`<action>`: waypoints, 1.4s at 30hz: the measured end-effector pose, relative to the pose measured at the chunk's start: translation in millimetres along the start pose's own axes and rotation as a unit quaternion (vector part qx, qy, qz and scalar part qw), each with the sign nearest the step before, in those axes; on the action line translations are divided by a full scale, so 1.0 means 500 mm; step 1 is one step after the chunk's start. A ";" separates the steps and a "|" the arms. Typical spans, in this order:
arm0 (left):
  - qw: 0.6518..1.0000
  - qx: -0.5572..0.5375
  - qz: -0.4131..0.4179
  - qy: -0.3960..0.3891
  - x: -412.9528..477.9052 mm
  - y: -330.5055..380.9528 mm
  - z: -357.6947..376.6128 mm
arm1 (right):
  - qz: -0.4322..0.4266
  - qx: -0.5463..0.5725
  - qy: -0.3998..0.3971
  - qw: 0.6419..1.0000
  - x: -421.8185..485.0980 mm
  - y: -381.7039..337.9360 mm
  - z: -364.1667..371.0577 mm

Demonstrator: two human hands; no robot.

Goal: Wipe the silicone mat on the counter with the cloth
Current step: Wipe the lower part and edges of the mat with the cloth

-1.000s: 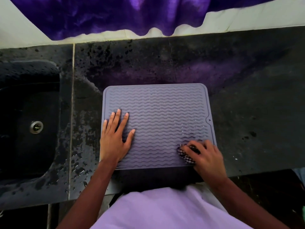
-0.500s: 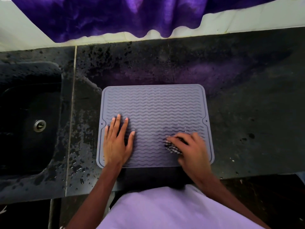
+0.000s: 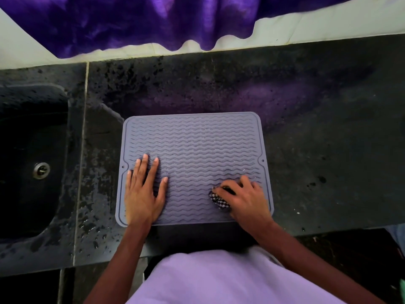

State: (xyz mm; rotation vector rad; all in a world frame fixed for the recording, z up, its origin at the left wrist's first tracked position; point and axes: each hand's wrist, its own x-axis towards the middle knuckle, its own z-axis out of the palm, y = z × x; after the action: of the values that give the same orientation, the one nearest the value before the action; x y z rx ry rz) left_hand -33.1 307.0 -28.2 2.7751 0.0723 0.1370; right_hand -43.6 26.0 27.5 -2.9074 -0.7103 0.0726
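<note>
The grey silicone mat (image 3: 197, 145), ribbed with wavy lines, lies flat near the front edge of the dark stone counter (image 3: 317, 150), just in front of the person. A small black-and-white checked cloth (image 3: 218, 199) is bunched on the mat's near right part, and the right hand (image 3: 247, 200) holds it there with fingers curled over it, pressing it onto the ribs. A second ago this hand and the cloth were close to the mat's right edge; they have since come in towards the middle and have hardly shifted over the last half second. The left hand (image 3: 142, 194) lies flat on the mat's near left part, fingers straight and slightly spread, in the same place as before. Water droplets (image 3: 87, 227) speckle the counter left of the mat, beside a dark sink (image 3: 28, 161) with a metal drain (image 3: 41, 170). Purple fabric (image 3: 153, 18) hangs over the pale wall behind the counter, and the person's lilac shirt (image 3: 219, 279) fills the bottom of the view.
</note>
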 end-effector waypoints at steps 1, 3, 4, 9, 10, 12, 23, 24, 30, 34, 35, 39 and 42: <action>1.000 -0.001 0.000 0.002 0.000 0.001 0.000 | 0.003 -0.009 -0.003 1.000 -0.009 0.018 -0.006; 1.000 -0.003 0.002 0.006 0.000 0.002 -0.001 | 0.016 -0.028 -0.019 0.999 -0.026 0.052 -0.017; 1.000 -0.003 0.002 0.006 0.000 0.003 -0.001 | 0.026 -0.038 -0.025 0.999 -0.036 0.067 -0.023; 1.000 -0.005 0.000 0.018 0.000 0.007 0.000 | 0.123 -0.060 -0.041 0.990 -0.088 0.129 -0.047; 1.000 -0.004 0.001 0.024 -0.001 0.008 0.000 | 0.147 -0.050 -0.037 0.987 -0.090 0.131 -0.050; 1.000 -0.003 0.003 0.030 0.000 0.010 0.002 | 0.169 -0.014 -0.015 0.985 -0.077 0.119 -0.057; 0.999 -0.008 0.011 0.033 0.000 0.004 0.006 | 0.009 0.038 -0.006 0.999 0.074 -0.062 0.004; 0.999 -0.008 0.013 0.030 0.000 0.003 0.006 | 0.010 0.029 -0.001 1.000 0.069 -0.055 0.006; 0.999 -0.011 0.017 0.032 0.001 0.000 0.007 | 0.028 -0.009 0.008 1.000 0.005 0.046 -0.010; 0.999 -0.008 0.018 0.036 0.001 0.003 0.008 | 0.116 -0.025 0.003 0.993 -0.055 0.131 -0.035; 0.999 -0.009 0.017 0.037 0.002 0.004 0.009 | 0.143 -0.022 -0.006 0.989 -0.062 0.143 -0.039; 0.999 -0.004 0.006 0.033 0.000 0.007 0.010 | 0.207 0.011 -0.010 0.978 -0.046 0.123 -0.048; 0.999 -0.007 0.006 0.033 0.002 0.005 0.011 | 0.162 0.063 0.016 0.985 0.009 0.060 -0.047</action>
State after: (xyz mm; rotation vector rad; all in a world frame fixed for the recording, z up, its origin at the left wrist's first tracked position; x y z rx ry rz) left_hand -31.4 303.0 -32.2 2.7583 0.0722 0.2309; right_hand -24.3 -1.3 46.0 -2.8639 -0.2140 0.1022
